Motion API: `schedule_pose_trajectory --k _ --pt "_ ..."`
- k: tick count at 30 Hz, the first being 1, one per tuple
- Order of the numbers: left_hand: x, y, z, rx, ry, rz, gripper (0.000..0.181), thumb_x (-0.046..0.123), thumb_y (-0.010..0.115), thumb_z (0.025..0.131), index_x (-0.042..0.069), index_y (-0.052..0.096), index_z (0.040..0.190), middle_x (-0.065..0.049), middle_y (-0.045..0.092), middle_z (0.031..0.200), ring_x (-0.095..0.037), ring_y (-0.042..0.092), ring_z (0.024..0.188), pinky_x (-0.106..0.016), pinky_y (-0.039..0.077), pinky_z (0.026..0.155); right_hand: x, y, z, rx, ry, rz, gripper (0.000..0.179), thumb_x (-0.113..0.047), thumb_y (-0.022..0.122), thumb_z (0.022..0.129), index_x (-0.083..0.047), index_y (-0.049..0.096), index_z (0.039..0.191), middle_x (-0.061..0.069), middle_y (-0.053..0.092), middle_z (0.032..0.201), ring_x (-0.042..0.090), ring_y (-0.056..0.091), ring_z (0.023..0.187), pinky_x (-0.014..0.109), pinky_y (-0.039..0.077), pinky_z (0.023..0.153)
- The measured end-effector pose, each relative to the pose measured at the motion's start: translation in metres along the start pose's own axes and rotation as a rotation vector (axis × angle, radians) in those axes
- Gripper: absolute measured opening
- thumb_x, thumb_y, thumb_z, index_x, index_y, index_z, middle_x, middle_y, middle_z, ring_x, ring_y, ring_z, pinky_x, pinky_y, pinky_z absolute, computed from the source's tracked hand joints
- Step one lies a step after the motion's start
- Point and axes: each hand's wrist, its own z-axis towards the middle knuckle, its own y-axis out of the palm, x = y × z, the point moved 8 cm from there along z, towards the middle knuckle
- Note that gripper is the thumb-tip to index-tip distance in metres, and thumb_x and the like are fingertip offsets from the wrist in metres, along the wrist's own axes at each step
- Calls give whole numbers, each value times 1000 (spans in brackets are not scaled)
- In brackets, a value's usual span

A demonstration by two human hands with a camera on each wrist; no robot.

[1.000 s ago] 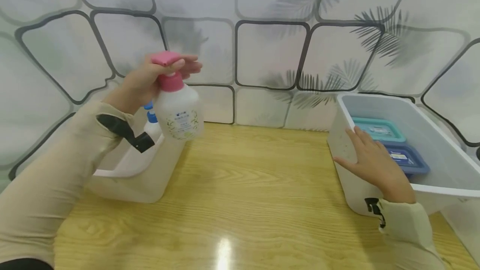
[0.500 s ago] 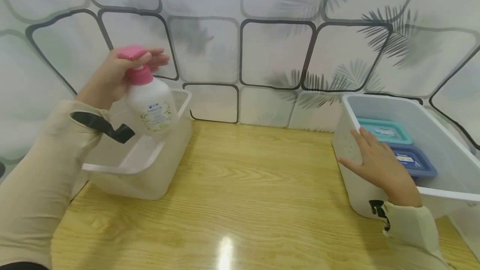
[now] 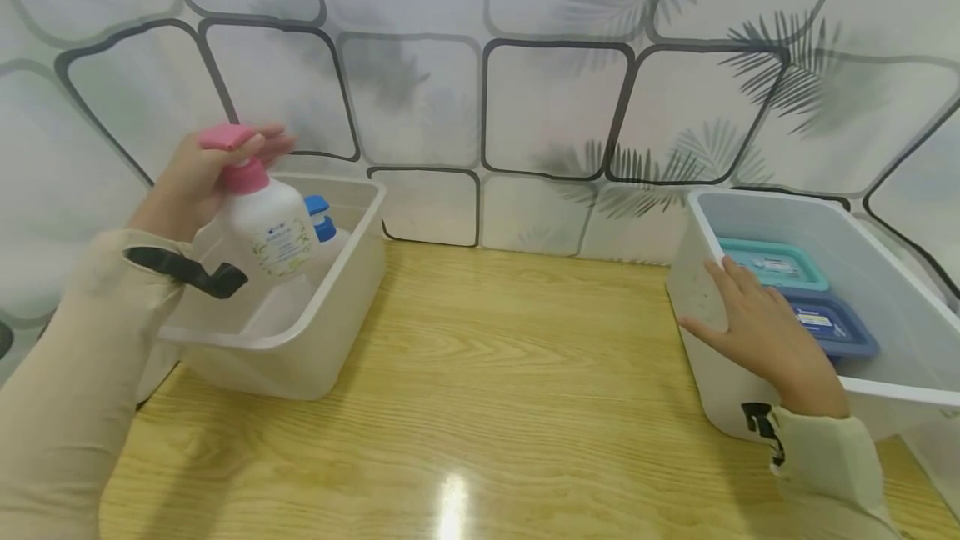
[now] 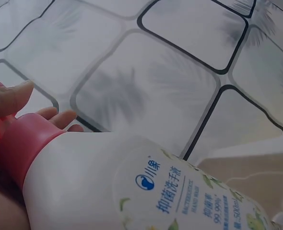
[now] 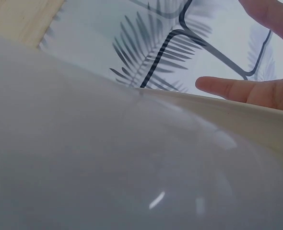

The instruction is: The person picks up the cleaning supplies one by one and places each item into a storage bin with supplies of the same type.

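Note:
My left hand (image 3: 198, 182) grips a white hand wash bottle (image 3: 266, 223) by its pink pump top (image 3: 243, 173), thumb on one side and fingers behind. The bottle hangs tilted over the left white bin (image 3: 300, 332). Its label with blue print and green leaves (image 4: 180, 191) faces up in the left wrist view. Inside that bin, behind the held bottle, stands another bottle with a blue pump (image 3: 322, 223). My right hand (image 3: 765, 336) rests on the near-left rim of the right white bin (image 3: 697, 273), fingers spread and straight.
In the right bin lie a teal-lidded container (image 3: 776, 263) and a dark blue one (image 3: 832, 323). A wood-grain table (image 3: 487, 390) stretches between the two bins. Behind them rises a wall with a stone-and-leaf pattern (image 3: 555, 107).
My left hand has carried the hand wash bottle leftward from the bin's right side, then lowered it over the left bin. The right hand stays on its bin's rim.

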Motion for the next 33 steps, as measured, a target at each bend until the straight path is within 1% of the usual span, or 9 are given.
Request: schedule_pose_trajectory --k 5,12,14,15,18,22,27,30,33 --pt "-10 -19 1 68 -7 19 45 20 71 82 22 61 126 13 72 104 2 66 97 -29 12 117 1 0 0 3 4 4 94 -54 54 88 4 12 149 37 14 149 53 18 135 71 18 102" --pt "-22 -40 4 107 37 55 39 21 71 82 21 65 120 13 73 100 4 65 94 -27 9 118 1 1 -1 2 9 7 94 -54 54 88 3 11 149 37 14 149 53 17 135 71 17 102" --pt "-27 -45 4 124 33 68 40 23 72 81 22 65 120 15 72 99 4 64 94 -27 10 118 1 0 -1 2 10 8 94 -54 54 88 3 11 149 37 14 149 53 17 135 70 17 102" --pt "-30 -48 4 131 29 85 41 24 72 81 23 64 121 16 72 99 5 64 94 -27 10 119 1 0 -1 0 10 9 94 -54 53 88 3 10 149 37 13 149 53 17 135 70 17 102" --pt "-37 -55 4 147 26 76 46 25 72 81 22 61 126 16 72 101 4 63 96 -29 9 119 0 -1 -2 0 7 12 94 -54 53 89 3 10 149 36 13 149 54 17 135 71 17 102" --pt "-47 -65 6 199 4 73 58 28 73 79 22 53 134 18 71 101 4 62 97 -33 6 119 0 -1 -2 -1 8 11 93 -54 53 89 3 11 149 36 13 150 54 17 135 71 17 102" --pt "-58 -79 8 285 -48 190 69 37 72 78 24 46 140 27 69 92 0 52 112 -32 9 120 0 0 -2 -2 10 1 93 -54 53 89 3 10 149 37 13 149 54 17 135 70 17 102" --pt "-63 -84 10 292 -77 281 70 40 68 80 24 41 143 32 67 87 -3 42 130 -32 9 121 0 0 -2 -4 9 1 93 -54 53 89 3 10 149 36 12 150 55 17 134 71 17 102" --pt "-65 -87 11 276 -79 305 72 40 66 83 20 36 145 34 66 86 -7 30 141 -32 6 121 0 -1 -1 0 5 -3 93 -54 53 89 3 11 149 37 13 150 55 17 134 71 17 102"
